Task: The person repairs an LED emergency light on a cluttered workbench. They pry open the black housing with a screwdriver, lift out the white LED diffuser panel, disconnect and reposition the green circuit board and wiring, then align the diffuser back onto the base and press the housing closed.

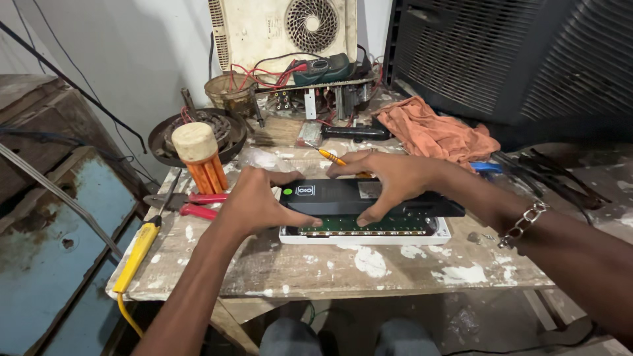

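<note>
Both hands press on a long black device cover (349,196) that sits over a white tray-like base (369,236) with a green circuit board (369,225) showing along its near edge. The left hand (254,206) is spread about half open over the cover's left end, its thumb stretched along the near edge toward the middle and its fingers curled over the far top corner; it grips the end rather than closing around it. The right hand (389,179) lies flatter and more open across the middle of the cover, fingers reaching left along the far edge and the thumb bent down onto the near edge just above the circuit board. A metal chain bracelet (524,224) hangs at the right wrist. The cover lies directly under and between the 2 hands, near the front edge of the paint-spattered wooden table (316,264). Its long axis runs left to right across the view, roughly parallel to the table's front edge, with the right end jutting out past the right hand. To the left lie red-handled pliers (191,204), a yellow-handled soldering iron (138,254) and an orange spool with a pale cap (198,158). Behind the hands rest an orange-tipped pen-like tool (328,156) and a crumpled orange cloth (435,132).
</note>
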